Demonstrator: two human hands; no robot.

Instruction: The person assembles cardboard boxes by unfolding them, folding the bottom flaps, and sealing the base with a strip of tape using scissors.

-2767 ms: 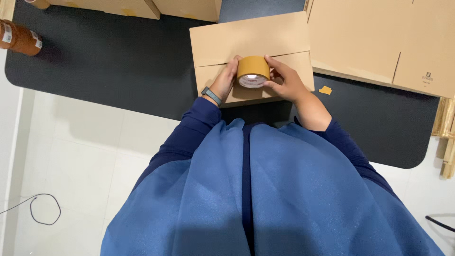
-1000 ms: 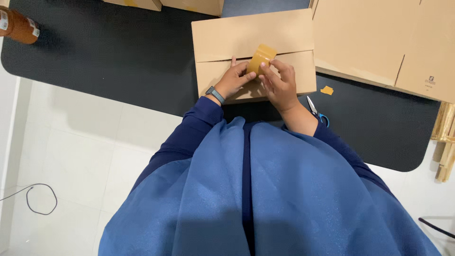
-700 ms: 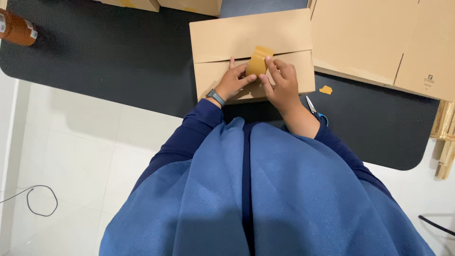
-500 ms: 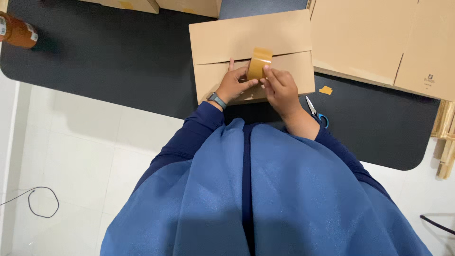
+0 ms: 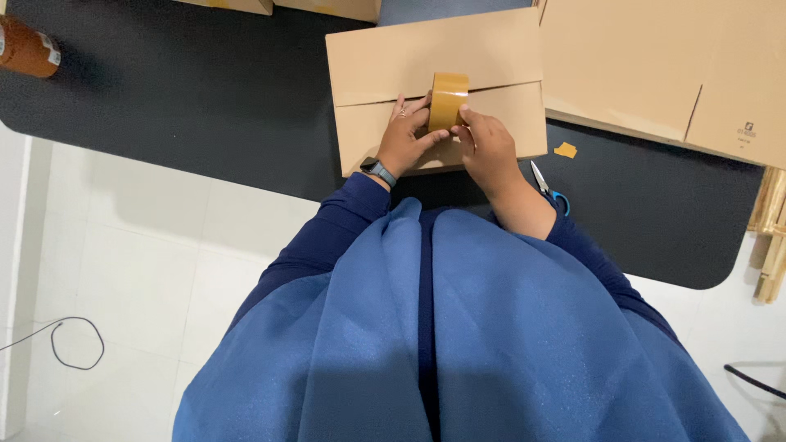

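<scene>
A closed cardboard box (image 5: pixel 434 82) lies on the dark bench (image 5: pixel 205 98), its two top flaps meeting in a seam across the middle. A roll of brown tape (image 5: pixel 449 100) stands on edge on the box lid, right over the seam. The left hand (image 5: pixel 407 141) lies on the near flap with fingers curled against the roll's left side, a watch on its wrist. The right hand (image 5: pixel 485 146) grips the roll from the right, thumb and fingers closed on its lower edge. Both hands touch the tape and the box.

Scissors (image 5: pixel 547 185) with a blue handle lie on the bench just right of the right forearm, and a small scrap of tape (image 5: pixel 565 150) lies beside the box. Flat cardboard sheets (image 5: pixel 655 65) lie to the right. A brown bottle (image 5: pixel 26 49) lies at the far left.
</scene>
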